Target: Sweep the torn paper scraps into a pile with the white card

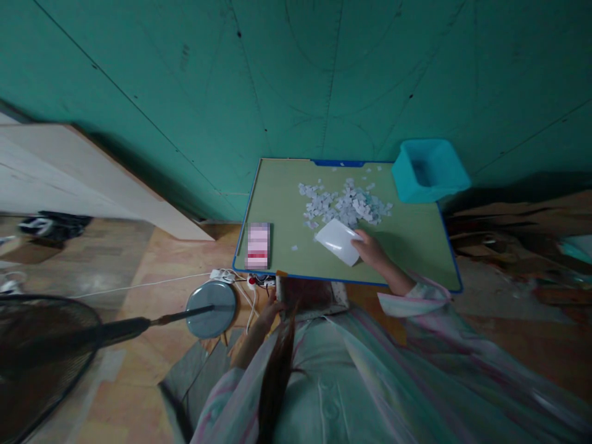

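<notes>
My right hand [369, 250] pinches the right edge of a glossy white sheet [337, 240], held tilted over the green-topped table [282, 197]. Just beyond the sheet, many small white paper pieces [356, 202] lie in a loose heap. Below the table's front edge, my left hand [272, 310] grips the left side of an open box [340, 297] with a pale speckled rim and a reddish-brown inside. Its fingers are partly hidden. This box sits close against my body.
On the table's right back corner stands a turquoise bin [428, 172]. A pink and white pack [258, 246], blurred out, lies at the left. Left of the table are a round grey stool [211, 309], cables and a power strip [222, 275]. A green wall [296, 74] rises behind.
</notes>
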`<state>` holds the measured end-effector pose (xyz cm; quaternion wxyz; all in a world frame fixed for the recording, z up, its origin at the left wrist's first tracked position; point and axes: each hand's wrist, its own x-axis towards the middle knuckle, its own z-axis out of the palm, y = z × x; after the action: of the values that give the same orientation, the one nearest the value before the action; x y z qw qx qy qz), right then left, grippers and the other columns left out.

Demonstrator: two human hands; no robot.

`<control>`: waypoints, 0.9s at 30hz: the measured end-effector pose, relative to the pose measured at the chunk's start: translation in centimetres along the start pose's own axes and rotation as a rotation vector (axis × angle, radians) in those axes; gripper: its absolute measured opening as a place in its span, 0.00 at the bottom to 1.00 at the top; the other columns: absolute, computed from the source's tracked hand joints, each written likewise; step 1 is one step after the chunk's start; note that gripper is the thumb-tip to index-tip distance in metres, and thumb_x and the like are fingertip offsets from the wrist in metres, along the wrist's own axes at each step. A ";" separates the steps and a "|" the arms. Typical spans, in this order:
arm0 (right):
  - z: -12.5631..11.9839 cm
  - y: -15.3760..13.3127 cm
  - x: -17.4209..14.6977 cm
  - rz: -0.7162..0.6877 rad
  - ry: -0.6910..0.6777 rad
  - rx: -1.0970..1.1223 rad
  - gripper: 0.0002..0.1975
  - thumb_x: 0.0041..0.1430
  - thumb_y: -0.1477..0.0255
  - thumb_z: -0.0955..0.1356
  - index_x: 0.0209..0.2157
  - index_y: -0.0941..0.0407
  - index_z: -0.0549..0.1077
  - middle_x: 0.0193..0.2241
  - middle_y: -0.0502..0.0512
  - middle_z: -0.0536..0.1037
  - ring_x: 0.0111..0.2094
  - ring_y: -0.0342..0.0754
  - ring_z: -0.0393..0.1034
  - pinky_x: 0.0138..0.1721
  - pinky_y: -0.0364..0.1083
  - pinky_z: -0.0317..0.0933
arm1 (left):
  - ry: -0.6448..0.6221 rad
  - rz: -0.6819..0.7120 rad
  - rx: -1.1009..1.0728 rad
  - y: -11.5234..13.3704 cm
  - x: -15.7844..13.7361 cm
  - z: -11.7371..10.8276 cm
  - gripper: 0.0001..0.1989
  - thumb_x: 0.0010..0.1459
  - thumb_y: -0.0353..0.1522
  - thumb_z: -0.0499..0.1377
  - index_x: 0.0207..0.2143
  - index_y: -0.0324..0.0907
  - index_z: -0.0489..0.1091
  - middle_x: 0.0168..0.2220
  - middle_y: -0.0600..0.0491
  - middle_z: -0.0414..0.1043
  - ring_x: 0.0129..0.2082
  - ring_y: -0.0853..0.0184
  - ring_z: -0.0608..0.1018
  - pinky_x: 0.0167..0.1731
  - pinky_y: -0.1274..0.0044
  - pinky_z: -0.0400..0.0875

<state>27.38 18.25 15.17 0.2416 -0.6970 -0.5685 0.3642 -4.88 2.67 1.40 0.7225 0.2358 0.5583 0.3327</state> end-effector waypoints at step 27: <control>0.4 -3.3 0.4 -0.134 -0.144 -0.082 0.21 0.48 0.71 0.61 0.45 0.59 0.72 0.40 0.59 0.78 0.40 0.53 0.71 0.43 0.48 0.63 | 0.033 -0.030 -0.026 0.4 0.0 0.5 0.52 0.35 0.25 0.59 0.65 0.44 0.46 0.43 0.52 0.74 0.43 0.61 0.72 0.38 0.74 0.65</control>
<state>25.07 19.39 17.34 0.1950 -0.6387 -0.6442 0.3728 -4.51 2.96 1.77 0.7211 0.2124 0.5694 0.3327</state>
